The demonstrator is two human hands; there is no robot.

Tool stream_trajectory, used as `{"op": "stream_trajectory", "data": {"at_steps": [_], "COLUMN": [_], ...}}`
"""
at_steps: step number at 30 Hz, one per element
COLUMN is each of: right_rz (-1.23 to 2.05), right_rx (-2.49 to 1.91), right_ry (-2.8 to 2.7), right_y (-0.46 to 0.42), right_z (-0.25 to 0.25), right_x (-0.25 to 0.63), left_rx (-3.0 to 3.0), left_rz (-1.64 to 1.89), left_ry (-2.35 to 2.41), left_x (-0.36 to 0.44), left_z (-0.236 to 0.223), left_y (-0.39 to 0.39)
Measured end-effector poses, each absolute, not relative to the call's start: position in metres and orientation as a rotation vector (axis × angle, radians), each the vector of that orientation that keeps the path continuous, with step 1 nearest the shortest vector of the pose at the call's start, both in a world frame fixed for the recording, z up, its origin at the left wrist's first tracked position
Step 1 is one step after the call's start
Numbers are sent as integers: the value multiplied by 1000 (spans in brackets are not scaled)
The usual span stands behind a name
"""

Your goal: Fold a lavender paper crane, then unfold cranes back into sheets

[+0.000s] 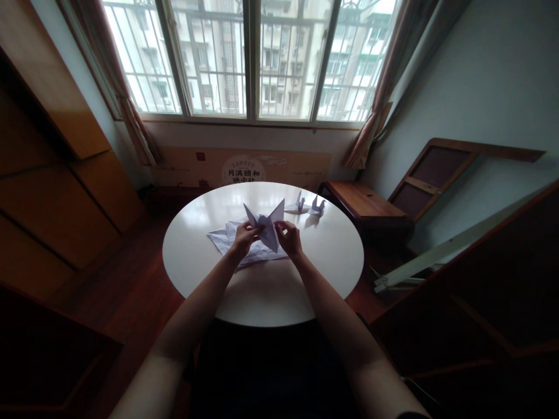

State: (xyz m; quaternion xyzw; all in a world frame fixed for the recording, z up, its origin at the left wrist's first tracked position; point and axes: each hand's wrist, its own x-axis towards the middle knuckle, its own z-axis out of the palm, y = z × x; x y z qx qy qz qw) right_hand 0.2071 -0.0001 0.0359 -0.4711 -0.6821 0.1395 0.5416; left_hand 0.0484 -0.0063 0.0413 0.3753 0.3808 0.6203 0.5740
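Above the middle of the round white table (pixel 271 302) I hold a folded paper crane (pixel 269 234) with its pale wings spread upward. My left hand (pixel 246 235) grips it on the left, thumb in front near its centre. At the crane's right side, my right hand (pixel 289 237) pinches an edge with thumb and fingertips. Beneath both hands lie several creased paper sheets (pixel 220 238), partly covered by the hands and the crane. Two finished-looking paper cranes, a left one (pixel 300 202) and a right one (pixel 317 206), stand farther back on the right of the tabletop.
Behind the table a long printed cardboard box (pixel 187 166) leans below the barred window (pixel 248 64). To the right stand a low wooden bench (pixel 367 199) and a leaning wooden frame (pixel 432 174). Wooden cabinets (pixel 87 192) line the left wall.
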Motion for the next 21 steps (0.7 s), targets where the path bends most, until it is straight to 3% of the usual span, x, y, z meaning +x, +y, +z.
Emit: {"op": "stream_trajectory", "data": {"at_steps": [15,21], "right_rz": [917,929], "right_rx": [-709,-744], "right_ry": [-1320,-1282], "right_y": [3,5], "right_z": [38,37], "right_x": [196,197], "left_rx": [882,836], "left_rz": [1342,1300], "left_ry": [445,404], "left_x": [47,45], "left_z": [53,54], "left_y": [-16,-16]}}
